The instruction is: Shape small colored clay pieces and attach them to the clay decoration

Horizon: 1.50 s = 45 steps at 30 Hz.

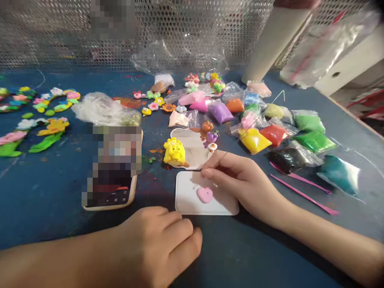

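Note:
My right hand (240,180) pinches a long thin wire (252,123) between thumb and fingers; its bent far end points up and to the right. Below the fingertips, a pink clay heart (205,196) with one small dark dot lies on a white board (187,204). A short thin tip shows just above the heart; whether it belongs to the wire I cannot tell. My left hand (168,244) is curled closed in front of the board, and its palm side is hidden. Behind the board, a yellow clay figure (174,152) sits at the left edge of a clear-centred frame (192,144).
A phone (114,192) lies on the left, near crumpled plastic (97,108) and flower-covered clay shapes (52,128). Several clay packets (255,140) spread across the right, with pink modelling tools (306,194) before them. A pale post (264,44) and a mesh panel (192,24) stand behind.

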{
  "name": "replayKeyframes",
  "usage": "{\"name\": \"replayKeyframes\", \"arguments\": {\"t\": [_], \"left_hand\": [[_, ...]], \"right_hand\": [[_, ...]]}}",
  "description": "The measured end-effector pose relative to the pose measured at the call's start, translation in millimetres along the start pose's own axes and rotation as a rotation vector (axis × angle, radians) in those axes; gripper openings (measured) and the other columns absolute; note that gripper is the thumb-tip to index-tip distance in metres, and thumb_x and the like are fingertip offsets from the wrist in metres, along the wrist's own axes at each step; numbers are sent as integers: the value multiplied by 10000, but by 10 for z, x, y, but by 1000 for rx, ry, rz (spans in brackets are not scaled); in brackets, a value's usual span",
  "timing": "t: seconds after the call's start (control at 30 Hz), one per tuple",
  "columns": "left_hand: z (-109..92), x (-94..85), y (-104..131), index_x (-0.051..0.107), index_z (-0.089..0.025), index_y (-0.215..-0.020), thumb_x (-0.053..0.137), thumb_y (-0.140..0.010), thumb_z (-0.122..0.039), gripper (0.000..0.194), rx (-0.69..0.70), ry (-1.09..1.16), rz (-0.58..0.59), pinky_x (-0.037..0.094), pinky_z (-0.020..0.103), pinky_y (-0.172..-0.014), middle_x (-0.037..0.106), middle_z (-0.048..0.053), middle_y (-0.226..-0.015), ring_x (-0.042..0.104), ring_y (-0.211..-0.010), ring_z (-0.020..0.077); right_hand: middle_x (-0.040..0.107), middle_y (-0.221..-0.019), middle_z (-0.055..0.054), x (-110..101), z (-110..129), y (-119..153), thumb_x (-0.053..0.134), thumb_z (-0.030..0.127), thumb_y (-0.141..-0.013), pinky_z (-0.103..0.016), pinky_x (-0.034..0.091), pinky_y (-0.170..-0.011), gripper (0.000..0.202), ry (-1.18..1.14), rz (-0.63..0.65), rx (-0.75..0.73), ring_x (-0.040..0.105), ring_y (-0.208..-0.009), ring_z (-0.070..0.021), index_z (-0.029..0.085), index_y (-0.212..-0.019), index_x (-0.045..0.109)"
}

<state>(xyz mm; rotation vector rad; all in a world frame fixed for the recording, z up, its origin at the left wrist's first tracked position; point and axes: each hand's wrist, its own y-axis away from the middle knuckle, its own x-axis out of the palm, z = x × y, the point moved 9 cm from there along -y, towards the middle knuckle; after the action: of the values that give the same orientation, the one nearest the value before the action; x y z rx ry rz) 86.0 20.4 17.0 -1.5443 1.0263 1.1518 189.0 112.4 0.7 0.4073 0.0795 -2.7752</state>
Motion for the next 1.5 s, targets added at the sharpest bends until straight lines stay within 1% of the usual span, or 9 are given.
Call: {"name": "replayKeyframes", "arguments": {"t": [0.1,0.2,0.37,0.5,0.83,1.03,1.13,1.33,1.5], "left_hand": [[-4,-120,-51,649,-121,-990,484,-871,-85,207,-15,-8,15,565,291,-590,698,11,-769,666,-659,162],[2,-177,-67,648,-120,-998,480,-871,-81,214,-29,-22,9,560,285,-593,704,17,-788,668,-677,163],[5,-148,-39,652,-121,-996,414,-884,-68,269,-23,-2,-11,548,291,-585,699,13,-767,659,-659,163],[18,-169,-20,650,-125,-988,412,-882,-69,267,-40,8,-41,536,284,-587,689,7,-745,651,-647,158],[18,-138,-49,659,-122,-997,293,-932,-50,379,-40,7,-20,525,305,-550,701,12,-770,655,-649,166],[28,-138,-53,658,-124,-992,308,-934,-59,361,-55,20,-30,527,300,-563,697,9,-757,654,-647,166],[6,-130,-60,654,-120,-1006,320,-931,-61,348,-44,19,-10,526,298,-563,697,12,-772,655,-660,167],[33,-172,-73,646,-119,-1016,294,-933,-57,366,-60,27,-30,528,298,-569,694,12,-775,648,-648,162],[16,-130,-49,638,-121,-1010,365,-910,-69,295,-43,26,-17,537,290,-583,686,7,-767,648,-659,159]], "right_hand": [[611,-742,29,12,-4,-25,581,232,-892,-189,421,-653,143,3,5,1,551,-705,-95,176,-763,607],[622,-753,29,15,-6,-32,577,231,-895,-191,426,-660,135,-3,7,-1,561,-712,-96,180,-775,614],[628,-753,30,12,-10,-37,584,230,-891,-190,430,-659,136,14,-3,1,570,-713,-97,184,-770,628],[638,-766,27,20,-16,-46,599,237,-882,-191,440,-665,128,21,-6,5,576,-721,-101,183,-772,638],[632,-742,30,-18,-18,-38,592,239,-886,-181,428,-634,148,21,-23,0,568,-698,-92,178,-756,630],[638,-761,23,-10,-17,-34,594,248,-883,-192,438,-657,133,16,-24,7,576,-720,-103,180,-775,631],[636,-757,22,0,-4,-38,591,247,-885,-194,439,-656,136,19,-17,7,575,-716,-104,177,-774,629],[629,-744,24,16,-1,-40,582,237,-889,-190,432,-642,140,25,-2,3,560,-696,-99,172,-774,626],[623,-740,23,20,8,-39,579,239,-891,-194,431,-643,144,28,3,-4,558,-697,-101,173,-770,620]]}}
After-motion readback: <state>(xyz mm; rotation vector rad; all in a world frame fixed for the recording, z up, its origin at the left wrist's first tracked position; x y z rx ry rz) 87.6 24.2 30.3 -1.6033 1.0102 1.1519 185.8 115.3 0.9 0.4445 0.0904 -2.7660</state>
